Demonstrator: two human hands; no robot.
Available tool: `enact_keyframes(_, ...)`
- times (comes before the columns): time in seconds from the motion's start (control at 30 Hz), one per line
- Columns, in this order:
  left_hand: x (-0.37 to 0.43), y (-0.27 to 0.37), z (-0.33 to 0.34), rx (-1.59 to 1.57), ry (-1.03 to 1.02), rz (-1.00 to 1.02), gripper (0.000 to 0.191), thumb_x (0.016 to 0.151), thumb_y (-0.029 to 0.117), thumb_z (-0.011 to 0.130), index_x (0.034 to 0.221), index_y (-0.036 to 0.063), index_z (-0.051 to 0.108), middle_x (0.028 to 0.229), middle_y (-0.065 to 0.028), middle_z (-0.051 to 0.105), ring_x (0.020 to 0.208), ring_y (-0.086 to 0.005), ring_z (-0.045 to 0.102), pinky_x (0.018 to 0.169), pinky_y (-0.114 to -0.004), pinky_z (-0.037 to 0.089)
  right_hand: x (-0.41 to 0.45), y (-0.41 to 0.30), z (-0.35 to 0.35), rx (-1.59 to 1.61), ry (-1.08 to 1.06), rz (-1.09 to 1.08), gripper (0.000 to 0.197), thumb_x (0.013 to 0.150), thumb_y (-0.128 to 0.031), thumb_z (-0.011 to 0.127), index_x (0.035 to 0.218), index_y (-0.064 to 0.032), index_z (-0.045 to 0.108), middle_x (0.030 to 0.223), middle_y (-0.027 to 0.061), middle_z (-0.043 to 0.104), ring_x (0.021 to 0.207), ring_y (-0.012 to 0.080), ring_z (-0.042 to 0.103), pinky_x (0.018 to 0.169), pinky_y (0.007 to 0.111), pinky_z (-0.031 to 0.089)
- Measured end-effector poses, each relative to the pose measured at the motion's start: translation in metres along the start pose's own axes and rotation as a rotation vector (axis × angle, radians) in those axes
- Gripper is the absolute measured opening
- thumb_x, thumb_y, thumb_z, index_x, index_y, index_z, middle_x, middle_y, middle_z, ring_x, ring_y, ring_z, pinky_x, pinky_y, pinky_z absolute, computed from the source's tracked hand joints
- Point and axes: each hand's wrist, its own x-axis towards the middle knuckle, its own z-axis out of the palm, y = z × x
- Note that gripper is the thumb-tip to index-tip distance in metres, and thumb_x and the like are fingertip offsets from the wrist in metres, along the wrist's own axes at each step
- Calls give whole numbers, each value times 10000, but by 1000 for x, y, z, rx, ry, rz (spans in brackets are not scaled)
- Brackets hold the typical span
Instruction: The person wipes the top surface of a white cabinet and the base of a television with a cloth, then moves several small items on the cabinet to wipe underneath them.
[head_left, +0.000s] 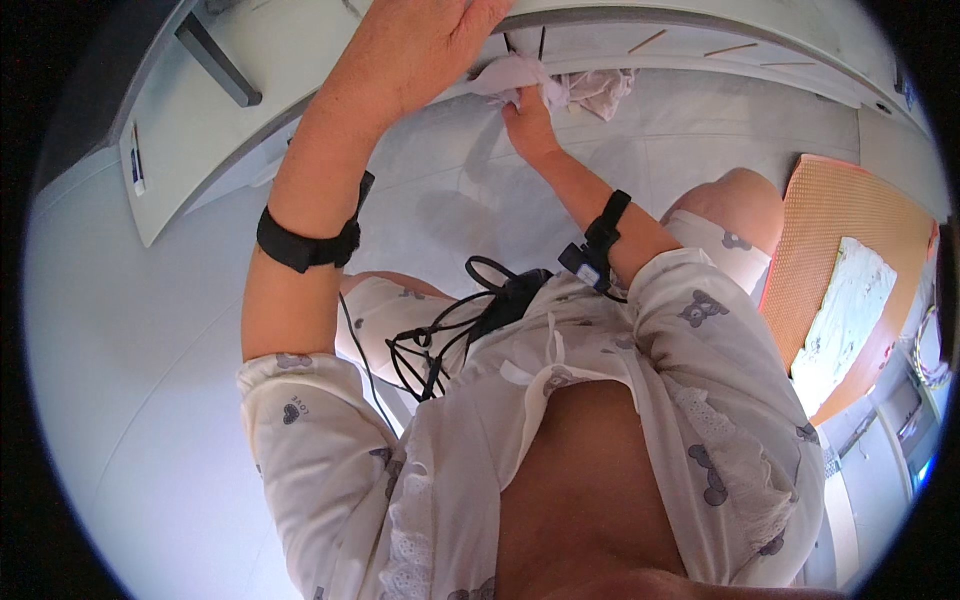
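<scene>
My left hand (427, 52) is at the top edge of the view, over the grey-edged rim of a white cabinet or drawer (300, 30). Its fingertips are cut off, so whether it holds anything cannot be seen. My right hand (531, 124) is shut on a pale pink cloth (517, 79) at the lower white panel just below that rim. A crumpled, patterned part of cloth (600, 91) hangs or lies beside it on the right; whether it is the same cloth cannot be told.
A dark bar handle (217, 60) stands on the white furniture at upper left. Grey floor tiles (442, 172) lie between my bent knees. An orange textured mat (847, 217) with a stained white cloth (844, 315) is at right. Black cables (435, 352) lie across my lap.
</scene>
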Motion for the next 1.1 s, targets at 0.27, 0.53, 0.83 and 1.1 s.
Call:
enact_keyframes(0.27,5,-11,3,28,14,2,461,923,211,448,1315,-22,380,1322,-252,420,1246,-379,391,1049,-401,305,16,45,-3,-515,-74,150,297,784,-60,553,1069,8,506,1107,234,509,991,394,538,821,447,461)
enact_keyframes(0.53,-18,-3,-3,-187,-40,-381,287,950,200,429,1188,73,527,1155,-94,580,1037,-243,553,915,-305,412,21,23,16,-879,-380,174,151,816,-111,528,892,11,574,942,207,607,869,354,611,721,429,500)
enact_keyframes(0.83,-146,-32,57,-378,-469,-506,259,924,106,431,1150,56,548,1052,-120,614,961,-269,585,860,-318,454,18,-6,57,-912,-426,-16,107,786,-84,544,834,-22,616,796,155,660,738,273,669,603,338,531)
enact_keyframes(1.1,-108,-105,177,-732,-354,-756,397,860,62,444,1251,12,487,1215,-165,561,1068,-278,552,902,-329,426,56,51,2,-686,-614,-213,281,792,-119,550,1056,-25,559,896,225,630,854,372,616,726,450,478)
